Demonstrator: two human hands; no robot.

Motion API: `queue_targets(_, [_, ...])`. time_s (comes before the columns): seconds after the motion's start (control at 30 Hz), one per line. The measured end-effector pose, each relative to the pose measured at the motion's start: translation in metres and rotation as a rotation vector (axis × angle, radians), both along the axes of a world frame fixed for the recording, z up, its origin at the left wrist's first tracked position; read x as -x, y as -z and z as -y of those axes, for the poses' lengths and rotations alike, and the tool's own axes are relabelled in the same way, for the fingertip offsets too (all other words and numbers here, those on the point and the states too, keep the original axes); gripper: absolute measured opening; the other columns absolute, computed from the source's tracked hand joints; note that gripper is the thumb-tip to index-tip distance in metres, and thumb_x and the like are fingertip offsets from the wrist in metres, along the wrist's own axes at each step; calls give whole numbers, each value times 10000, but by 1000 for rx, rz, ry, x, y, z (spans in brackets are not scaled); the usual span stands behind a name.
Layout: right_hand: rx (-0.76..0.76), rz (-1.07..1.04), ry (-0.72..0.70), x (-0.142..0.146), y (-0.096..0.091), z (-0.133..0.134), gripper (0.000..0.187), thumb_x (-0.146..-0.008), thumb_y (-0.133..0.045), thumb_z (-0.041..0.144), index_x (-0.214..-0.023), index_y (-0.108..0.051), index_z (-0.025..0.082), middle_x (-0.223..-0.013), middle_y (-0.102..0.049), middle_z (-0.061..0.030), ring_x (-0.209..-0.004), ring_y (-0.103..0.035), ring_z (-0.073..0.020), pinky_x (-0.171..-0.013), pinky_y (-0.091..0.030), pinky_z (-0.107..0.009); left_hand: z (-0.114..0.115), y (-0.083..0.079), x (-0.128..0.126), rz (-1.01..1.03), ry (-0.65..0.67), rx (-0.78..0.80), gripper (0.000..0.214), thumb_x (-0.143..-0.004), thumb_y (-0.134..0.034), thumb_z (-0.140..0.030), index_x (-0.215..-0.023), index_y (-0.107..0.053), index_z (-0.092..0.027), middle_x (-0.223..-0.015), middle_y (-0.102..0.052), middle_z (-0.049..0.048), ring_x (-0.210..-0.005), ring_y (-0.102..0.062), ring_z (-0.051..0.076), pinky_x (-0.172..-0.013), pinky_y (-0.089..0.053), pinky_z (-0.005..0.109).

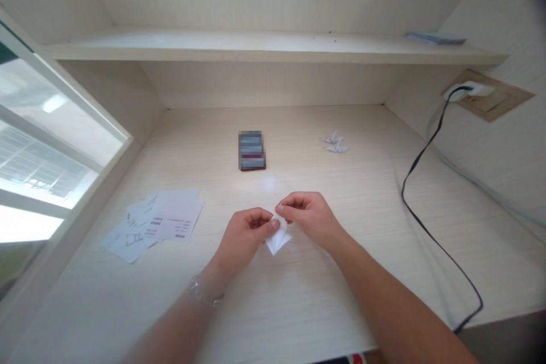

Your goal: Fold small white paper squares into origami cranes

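Note:
A small piece of folded white paper [278, 241] is pinched between my left hand [244, 238] and my right hand [307, 217], just in front of me on the pale wood-grain desk [273, 307]. Its pointed flaps hang below my fingers, and its top is hidden by them. A silver chain bracelet [207, 292] circles my left wrist. Farther ahead lie two small folded paper figures [335, 145], out of reach of my fingers.
A blurred dark rectangular item with a red edge [252, 151] lies mid-desk. Loose printed papers [158, 222] are spread to the left, below a window [38, 142]. A black cable [426, 222] runs from a wall socket [467, 91] along the right. A shelf [273, 48] spans above.

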State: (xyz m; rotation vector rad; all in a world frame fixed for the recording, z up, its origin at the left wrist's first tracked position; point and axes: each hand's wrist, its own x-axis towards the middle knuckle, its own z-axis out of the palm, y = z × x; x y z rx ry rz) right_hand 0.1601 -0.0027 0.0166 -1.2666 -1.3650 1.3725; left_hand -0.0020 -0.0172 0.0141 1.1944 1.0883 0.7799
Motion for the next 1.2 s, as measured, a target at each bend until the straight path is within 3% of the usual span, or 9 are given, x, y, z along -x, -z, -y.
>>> queue_targets(0.23, [0,-56,4,-2,-1,-3,289,-774,-546,409,-775,-681,153,-680,-618,-28,-585,-533,-115,-534,-424,-241,0,2,-1,40,-16,44,193,-699,-650,-314,-694,-637,-122,-630,-589,10,-566,-488,104,-542,-357,226])
queue_targets(0.43, [-54,57,-72,-5,-1,-2,166,-652,-691,293,-727,-660,148,-687,-635,-23,-638,-551,-127,-581,-422,-241,0,2,-1,18,-2,43,214,-696,-648,-331,-700,-642,-117,-622,-591,14,-566,-493,111,-543,-362,230])
queue_targets(0.6, [-1,52,-93,-5,2,0,168,-677,-664,302,-705,-660,137,-634,-616,-17,-583,-524,-114,-535,-390,-232,-1,3,0,-10,26,38,211,-697,-647,-327,-714,-645,-116,-642,-601,16,-577,-500,111,-547,-367,227])
queue_targets(0.93, [-46,183,-190,-7,-5,0,116,-685,-643,253,-686,-655,137,-600,-579,6,-557,-485,-92,-502,-356,-208,-1,6,2,-90,28,-41,242,-712,-632,-358,-727,-648,-118,-660,-613,27,-599,-506,121,-556,-377,231])
queue_targets(1.2, [-31,153,-174,-5,-1,0,102,-679,-639,234,-698,-670,139,-602,-595,-2,-548,-485,-89,-487,-339,-203,0,6,1,-112,47,-61,221,-719,-625,-344,-737,-658,-126,-665,-620,27,-608,-517,124,-563,-388,229])
